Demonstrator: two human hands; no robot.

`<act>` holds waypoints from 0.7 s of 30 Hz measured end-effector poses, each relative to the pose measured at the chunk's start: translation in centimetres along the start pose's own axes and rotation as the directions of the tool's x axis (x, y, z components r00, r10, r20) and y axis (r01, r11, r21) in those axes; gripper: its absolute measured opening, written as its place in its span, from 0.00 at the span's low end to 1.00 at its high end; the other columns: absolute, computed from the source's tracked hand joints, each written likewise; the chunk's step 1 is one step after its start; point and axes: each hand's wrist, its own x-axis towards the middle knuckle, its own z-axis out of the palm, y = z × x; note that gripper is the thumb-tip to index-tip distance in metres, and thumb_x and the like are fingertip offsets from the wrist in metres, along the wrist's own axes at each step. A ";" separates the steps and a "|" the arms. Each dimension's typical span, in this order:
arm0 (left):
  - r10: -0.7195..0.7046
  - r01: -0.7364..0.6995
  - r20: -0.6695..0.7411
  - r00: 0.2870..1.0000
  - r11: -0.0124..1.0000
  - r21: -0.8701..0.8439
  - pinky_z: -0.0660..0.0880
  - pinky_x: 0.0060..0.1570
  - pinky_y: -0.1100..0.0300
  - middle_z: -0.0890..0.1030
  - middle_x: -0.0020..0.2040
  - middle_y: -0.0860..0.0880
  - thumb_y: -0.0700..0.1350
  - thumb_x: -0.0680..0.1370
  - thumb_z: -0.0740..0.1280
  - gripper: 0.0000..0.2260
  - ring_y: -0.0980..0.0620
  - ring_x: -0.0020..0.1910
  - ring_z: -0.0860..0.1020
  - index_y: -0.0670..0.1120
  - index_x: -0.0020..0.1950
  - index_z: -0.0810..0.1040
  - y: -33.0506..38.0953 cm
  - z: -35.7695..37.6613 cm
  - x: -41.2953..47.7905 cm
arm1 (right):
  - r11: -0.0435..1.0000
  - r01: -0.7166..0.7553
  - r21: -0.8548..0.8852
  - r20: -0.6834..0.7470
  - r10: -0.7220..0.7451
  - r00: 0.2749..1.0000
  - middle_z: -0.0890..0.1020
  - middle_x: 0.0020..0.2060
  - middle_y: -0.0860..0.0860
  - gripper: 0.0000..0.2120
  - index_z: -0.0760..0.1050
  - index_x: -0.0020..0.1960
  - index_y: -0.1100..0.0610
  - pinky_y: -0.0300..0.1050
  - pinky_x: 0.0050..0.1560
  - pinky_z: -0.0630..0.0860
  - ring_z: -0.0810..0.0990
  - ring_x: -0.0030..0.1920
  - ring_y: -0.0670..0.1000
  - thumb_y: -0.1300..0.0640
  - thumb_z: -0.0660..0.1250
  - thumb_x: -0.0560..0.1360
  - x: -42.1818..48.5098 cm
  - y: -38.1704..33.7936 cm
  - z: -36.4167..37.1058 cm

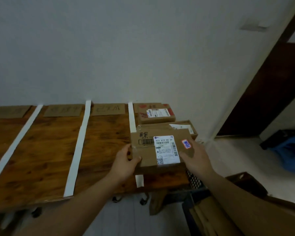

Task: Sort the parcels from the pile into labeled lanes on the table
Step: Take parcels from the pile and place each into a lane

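Note:
A flat cardboard parcel (146,151) with a white shipping label and a small red-and-blue sticker lies at the right end of the wooden table (46,150). My left hand (126,159) grips its left edge, thumb on top. My right hand (195,155) holds its right side, fingers over the top face. Behind it lies another brown parcel (186,127), and at the back a parcel with red print (156,112). White tape strips (77,150) split the table into lanes. Cardboard lane labels (107,109) lie along the wall.
A wall stands right behind the table. A dark door frame (269,89) is to the right, with a blue object (291,150) on the floor. A dark crate (196,183) and cardboard boxes (245,210) stand below the table's right end.

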 end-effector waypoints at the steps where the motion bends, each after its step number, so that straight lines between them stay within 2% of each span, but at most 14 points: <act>1: -0.014 0.013 0.026 1.000 0.999 0.042 0.77 0.56 0.49 0.70 0.66 0.52 0.46 0.75 0.68 0.27 0.49 0.60 0.74 0.58 0.71 0.63 -0.4 0.6 -0.2 | 1.000 -0.017 -0.005 0.028 0.017 0.999 0.76 0.59 0.42 0.28 0.67 0.65 0.38 0.56 0.61 0.75 0.76 0.59 0.48 0.32 0.65 0.68 0.0 1.2 0.2; 5: -0.047 0.034 0.109 0.993 0.992 0.121 0.76 0.57 0.54 0.74 0.58 0.53 0.41 0.75 0.68 0.24 0.49 0.60 0.74 0.54 0.69 0.67 -1.1 3.2 -0.1 | 0.999 -0.041 -0.002 0.124 0.041 0.991 0.77 0.58 0.44 0.27 0.68 0.63 0.36 0.55 0.60 0.75 0.77 0.57 0.48 0.33 0.65 0.66 0.6 4.9 0.5; 8: -0.091 0.067 0.122 0.988 0.981 0.184 0.75 0.49 0.62 0.73 0.55 0.53 0.39 0.75 0.68 0.26 0.52 0.57 0.74 0.51 0.71 0.64 -1.6 5.5 0.4 | 0.997 -0.066 -0.028 0.179 0.070 0.981 0.75 0.59 0.46 0.32 0.65 0.66 0.37 0.55 0.60 0.75 0.76 0.57 0.49 0.33 0.65 0.63 0.9 5.9 -0.2; 13: -0.135 0.116 0.075 0.988 0.968 0.221 0.73 0.61 0.55 0.73 0.64 0.51 0.37 0.76 0.67 0.29 0.48 0.63 0.73 0.50 0.74 0.61 -2.4 9.1 2.2 | 0.992 -0.075 -0.104 0.266 0.100 0.959 0.71 0.64 0.49 0.38 0.61 0.70 0.39 0.53 0.61 0.74 0.73 0.61 0.52 0.38 0.67 0.62 3.7 8.3 -0.2; 15: -0.140 0.125 0.046 0.989 0.964 0.236 0.71 0.63 0.56 0.71 0.65 0.53 0.36 0.76 0.66 0.29 0.49 0.66 0.71 0.50 0.74 0.61 -2.2 10.2 3.1 | 0.990 -0.061 -0.130 0.281 0.096 0.955 0.67 0.66 0.51 0.38 0.58 0.73 0.41 0.52 0.63 0.71 0.70 0.64 0.54 0.40 0.69 0.66 5.1 8.8 -0.1; 21: -0.171 0.156 0.024 0.985 0.941 0.299 0.69 0.67 0.50 0.66 0.72 0.48 0.36 0.77 0.65 0.32 0.47 0.70 0.67 0.52 0.76 0.55 -1.0 11.3 6.1 | 0.986 -0.003 -0.168 0.285 0.051 0.957 0.62 0.71 0.54 0.39 0.54 0.76 0.45 0.53 0.67 0.68 0.65 0.69 0.58 0.41 0.69 0.70 8.6 8.4 -0.2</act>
